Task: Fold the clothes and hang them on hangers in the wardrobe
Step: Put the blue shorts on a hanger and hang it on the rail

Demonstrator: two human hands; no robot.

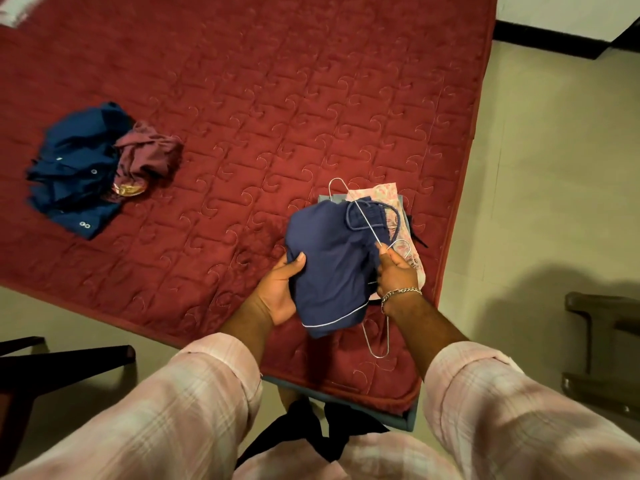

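hanger point(367, 221): middle hidden under navy garment point(332, 268) | folded pile point(389, 195): mostly covered by garment | white blur point(15, 8) upper left: unidentifiable, cut by edge | dark furniture point(602, 341) right edge: cut off | right hand point(394, 271): fingertips hidden

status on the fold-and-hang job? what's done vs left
Done: a folded pink patterned garment lies on the red bed, partly under the work. In hand: the left hand holds a folded navy garment while the right hand pinches a wire hanger at its hook. Left: a blue shirt and maroon garment lie crumpled. No wardrobe in view.
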